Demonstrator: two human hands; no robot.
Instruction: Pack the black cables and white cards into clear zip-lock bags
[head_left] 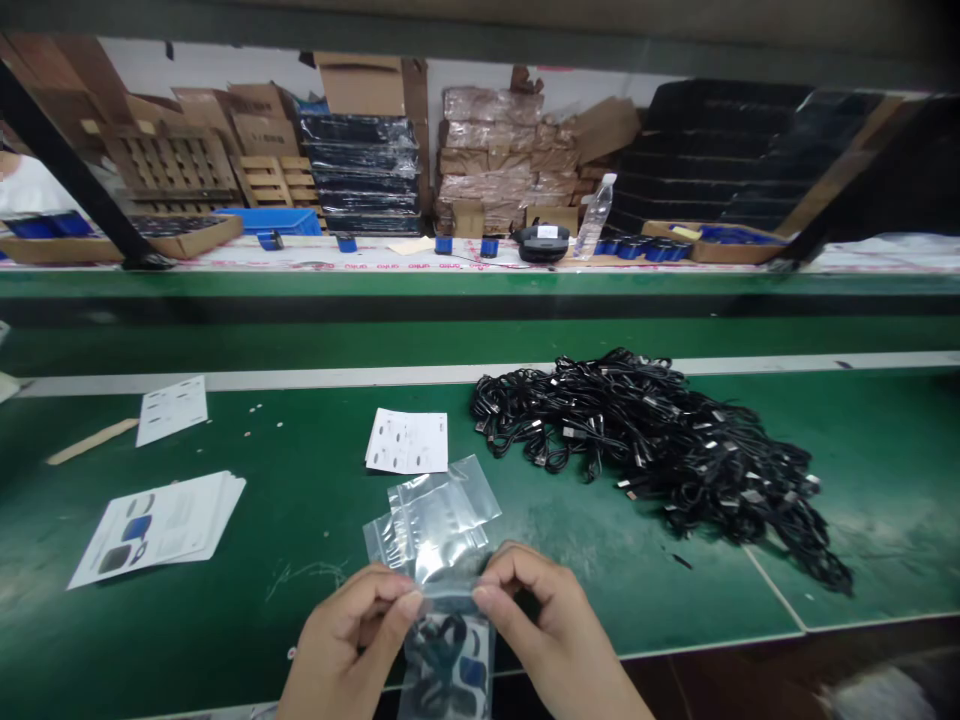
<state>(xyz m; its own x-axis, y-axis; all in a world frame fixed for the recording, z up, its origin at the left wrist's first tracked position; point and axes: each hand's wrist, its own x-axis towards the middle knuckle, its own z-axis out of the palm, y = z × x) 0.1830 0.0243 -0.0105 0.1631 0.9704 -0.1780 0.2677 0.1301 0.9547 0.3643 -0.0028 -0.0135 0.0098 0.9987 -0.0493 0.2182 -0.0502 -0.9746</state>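
Observation:
A clear zip bag (450, 665) hangs upright at the table's front edge, with a black cable and a printed leaflet inside it. My left hand (356, 635) pinches the left end of its top strip between thumb and fingers. The right end of that strip is pinched by my right hand (551, 625). Just beyond my fingers, several flat clear zip bags (442, 510) overlap on the green table. Behind them lies a small stack of printed sheets (409, 442).
Right of centre spreads a large heap of black USB cables (652, 440). On the left are a stack of leaflets (161, 525), a single sheet (172, 408) and a flat wooden strip (94, 441). A plastic bottle (596, 217) and blue-black items (652, 247) stand on the back bench.

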